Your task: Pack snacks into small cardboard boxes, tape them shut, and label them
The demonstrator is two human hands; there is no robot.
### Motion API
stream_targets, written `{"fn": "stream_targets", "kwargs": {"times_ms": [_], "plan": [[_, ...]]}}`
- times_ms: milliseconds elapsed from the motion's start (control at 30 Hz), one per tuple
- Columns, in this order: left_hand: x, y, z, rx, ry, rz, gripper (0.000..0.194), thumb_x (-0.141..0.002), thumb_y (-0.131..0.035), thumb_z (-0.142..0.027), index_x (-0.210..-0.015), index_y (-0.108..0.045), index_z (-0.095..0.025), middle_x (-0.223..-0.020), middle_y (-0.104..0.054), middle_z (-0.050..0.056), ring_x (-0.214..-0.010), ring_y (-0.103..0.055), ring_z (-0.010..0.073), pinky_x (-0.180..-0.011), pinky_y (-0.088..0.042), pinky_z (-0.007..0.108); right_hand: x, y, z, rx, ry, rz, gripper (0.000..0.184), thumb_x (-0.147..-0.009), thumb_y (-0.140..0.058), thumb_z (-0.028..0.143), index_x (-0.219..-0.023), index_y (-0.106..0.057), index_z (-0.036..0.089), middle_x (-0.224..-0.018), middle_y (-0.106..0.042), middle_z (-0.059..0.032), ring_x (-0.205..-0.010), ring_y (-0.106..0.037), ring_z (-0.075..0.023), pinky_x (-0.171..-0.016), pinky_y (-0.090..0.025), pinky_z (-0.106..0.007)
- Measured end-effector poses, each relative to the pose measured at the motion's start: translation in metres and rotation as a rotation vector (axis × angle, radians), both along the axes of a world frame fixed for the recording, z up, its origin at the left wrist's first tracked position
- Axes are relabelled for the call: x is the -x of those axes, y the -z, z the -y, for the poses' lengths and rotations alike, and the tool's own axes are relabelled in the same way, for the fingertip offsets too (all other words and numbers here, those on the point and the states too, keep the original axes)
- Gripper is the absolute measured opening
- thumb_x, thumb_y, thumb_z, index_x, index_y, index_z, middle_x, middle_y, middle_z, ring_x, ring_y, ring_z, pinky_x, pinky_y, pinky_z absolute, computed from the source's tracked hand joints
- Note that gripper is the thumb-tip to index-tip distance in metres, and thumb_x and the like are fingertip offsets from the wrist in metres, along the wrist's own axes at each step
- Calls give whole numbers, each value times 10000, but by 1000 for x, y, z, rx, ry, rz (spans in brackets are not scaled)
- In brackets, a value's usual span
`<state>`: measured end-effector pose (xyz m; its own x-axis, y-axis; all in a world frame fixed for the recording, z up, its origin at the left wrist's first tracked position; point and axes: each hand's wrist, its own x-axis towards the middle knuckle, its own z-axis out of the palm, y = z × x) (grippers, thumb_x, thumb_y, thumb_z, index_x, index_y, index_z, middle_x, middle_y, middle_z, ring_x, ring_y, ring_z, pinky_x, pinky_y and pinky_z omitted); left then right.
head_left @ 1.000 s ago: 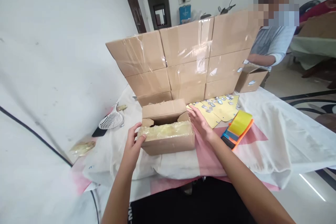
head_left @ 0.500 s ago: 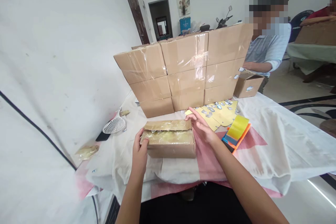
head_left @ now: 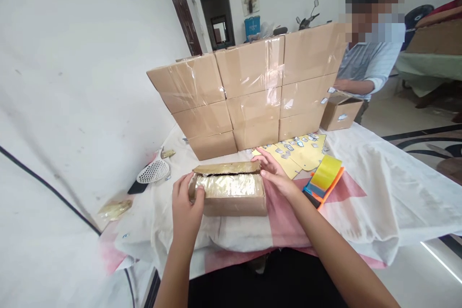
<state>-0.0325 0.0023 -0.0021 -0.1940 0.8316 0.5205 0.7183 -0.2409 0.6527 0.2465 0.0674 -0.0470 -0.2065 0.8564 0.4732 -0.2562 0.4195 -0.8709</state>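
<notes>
A small cardboard box point(head_left: 234, 206) lies on the cloth in front of me, with shiny clear tape across its top. Its rear flap point(head_left: 231, 167) stands slightly raised, leaving a dark gap behind the front flap point(head_left: 231, 186). My left hand point(head_left: 187, 197) grips the left end, thumb over the top edge and fingers around the side. At the right end, my right hand point(head_left: 273, 172) has its thumb against the corner and its fingers reaching behind the rear flap. A tape dispenser point(head_left: 324, 180) with a yellow roll rests right of that hand.
Taped cartons point(head_left: 252, 96) form a wall behind the box. Yellow sheets with stickers point(head_left: 299, 154) lie before them. A white slotted scoop point(head_left: 153, 172) and a crumpled wrapper point(head_left: 115, 208) lie left. Another person point(head_left: 375, 62) stands at right by an open carton point(head_left: 341, 114).
My right hand has come down and in to the box's right end. The rear flap sits higher and the gap is wider. The view has shifted slightly.
</notes>
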Motion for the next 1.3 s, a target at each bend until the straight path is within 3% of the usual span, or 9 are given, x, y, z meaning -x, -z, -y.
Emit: {"fn": "stream_targets", "kwargs": {"times_ms": [200, 400, 500, 667, 933, 1133, 1300], "plan": [[-10, -3, 1, -163, -20, -200, 230, -928, -560, -297, -1118, -664, -219, -1239, -621, 118, -1209, -551, 293, -1109, -348, 511, 0, 1, -1, 18, 44, 21, 679, -873, -685, 489, -1480, -438, 312, -1230, -621, -64, -1208, -552, -245, -1050, -421, -403], [-11, -7, 4, -84, 191, -388, 389, -935, -570, -316, -1318, -556, -254, -1362, -614, 98, -1340, -505, 288, -1239, -22, 571, 1, 2, 1, 37, -4, -25, 651, -876, -694, 460, -1464, -455, 314, -1272, -601, -70, -1261, -539, -249, -1082, -412, -415], [-11, -11, 5, -138, 214, -426, 451, -910, -612, -335, -1347, -540, -248, -1318, -619, 111, -1289, -544, 283, -1245, -59, 573, 2, 2, 3, 57, -15, -35, 659, -872, -703, 451, -1466, -449, 320, -1265, -597, -65, -1242, -547, -248, -1063, -432, -408], [-7, -11, 11, -353, 191, -385, 364, -854, -705, -301, -1204, -614, -260, -1188, -644, 83, -1224, -593, 276, -1245, -159, 584, 4, 3, 5, 48, 6, -68, 618, -869, -714, 424, -1434, -481, 334, -1257, -598, -51, -1242, -550, -242, -1069, -437, -398], [-7, 8, 19, -594, 132, -358, 340, -788, -776, -165, -1063, -604, -269, -1124, -647, 63, -1190, -619, 258, -1220, -227, 622, 5, 5, 8, 75, 96, 9, 608, -865, -696, 495, -1410, -490, 323, -1324, -587, -71, -1248, -551, -264, -1075, -441, -427], [-6, 17, 26, -599, 64, -354, 234, -804, -755, -176, -946, -607, -290, -1099, -656, 35, -1200, -571, 242, -1208, -255, 612, 4, 5, 8, 65, 115, 62, 607, -889, -663, 498, -1436, -461, 328, -1395, -559, -79, -1309, -526, -282, -1092, -440, -462], [-6, 10, 27, -608, 80, -360, 298, -758, -789, -164, -953, -618, -310, -1154, -632, 30, -1235, -505, 254, -1219, -202, 614, 3, 10, 8, 43, 159, 81, 540, -898, -664, 489, -1399, -530, 337, -1416, -567, -68, -1320, -526, -290, -1118, -417, -502]]}}
